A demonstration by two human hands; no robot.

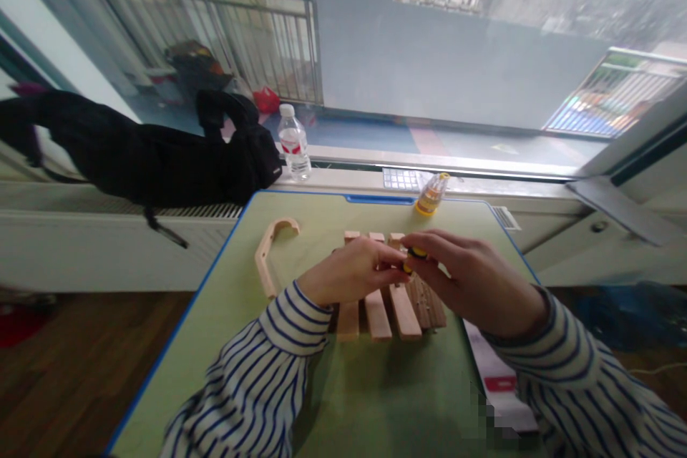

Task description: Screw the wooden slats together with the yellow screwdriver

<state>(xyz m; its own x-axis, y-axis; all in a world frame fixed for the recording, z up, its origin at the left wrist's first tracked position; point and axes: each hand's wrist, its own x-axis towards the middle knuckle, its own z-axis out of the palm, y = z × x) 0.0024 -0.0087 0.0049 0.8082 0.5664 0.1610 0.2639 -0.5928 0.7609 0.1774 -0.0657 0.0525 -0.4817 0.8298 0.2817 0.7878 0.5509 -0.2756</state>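
Both my hands meet above a row of wooden slats (378,315) lying on the green table (236,343). My left hand (351,272) is closed in a pinch, its fingertips touching a small yellow and black object (414,255). My right hand (472,279) curls around the same object from the right. A darker wooden piece (429,304) lies beside the slats under my right hand. To the left rests a curved wooden part (268,254), apart from both hands.
A small yellow glue bottle (431,195) stands at the table's far edge. A water bottle (294,142) and a black bag (155,154) sit on the window ledge. A paper sheet (497,379) lies at the table's right side.
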